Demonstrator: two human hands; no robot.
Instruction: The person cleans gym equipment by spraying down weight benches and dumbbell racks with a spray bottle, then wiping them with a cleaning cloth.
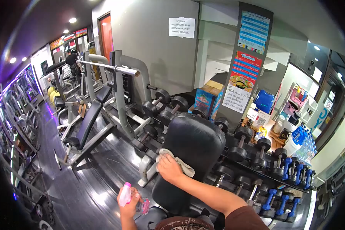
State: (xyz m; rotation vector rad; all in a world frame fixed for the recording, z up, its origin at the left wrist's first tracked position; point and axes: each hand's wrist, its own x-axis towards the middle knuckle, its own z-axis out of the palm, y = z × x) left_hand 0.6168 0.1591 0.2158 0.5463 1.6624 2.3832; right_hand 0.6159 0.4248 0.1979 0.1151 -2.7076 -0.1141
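My right hand (169,168) is closed on a pale grey-beige cloth (186,167) and presses it against the left edge of a black padded bench backrest (195,140). One end of the cloth trails across the pad toward the right. Lower down, my left hand (129,206) grips a spray bottle (125,193) with a pink top; its clear body with pinkish contents shows beside the fingers. The bottle is held left of the bench, apart from the pad. Below the backrest, the bench seat is partly hidden by my arm and body.
Dumbbells (239,143) fill a two-tier rack behind and right of the bench, with blue ones (270,199) at its right end. An incline bench with a barbell (109,67) stands to the left. A counter with water bottles (304,143) is at right. Another person (71,59) is far back.
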